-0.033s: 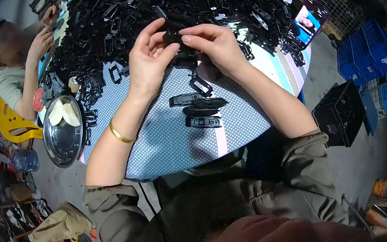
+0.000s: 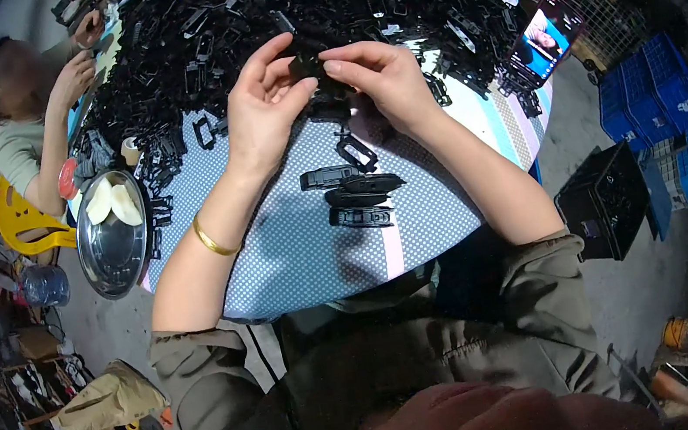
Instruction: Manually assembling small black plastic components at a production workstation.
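Between my two hands is a small black plastic part (image 2: pixel 307 66), dark against the pile and hard to make out in detail. My left hand (image 2: pixel 260 108) pinches it from the left, with its index finger raised. From the other side, my right hand (image 2: pixel 388 78) grips it between thumb and fingers. Below the hands, several black plastic pieces lie on the cloth: a slim housing (image 2: pixel 326 178), a dark pointed shell (image 2: pixel 373 184), another housing (image 2: pixel 360 216) and an open frame (image 2: pixel 356 152). A large heap of similar black parts (image 2: pixel 166 73) spreads beyond my hands.
A dotted cloth covers the round table (image 2: pixel 280 263). At the left edge stands a metal tray (image 2: pixel 112 269) with pale fruit pieces (image 2: pixel 126 206). A lit phone (image 2: pixel 546 39) leans at the right. Blue crates (image 2: pixel 648 95) and a black bin (image 2: pixel 605 205) stand beyond. Another person (image 2: pixel 26 145) sits at left.
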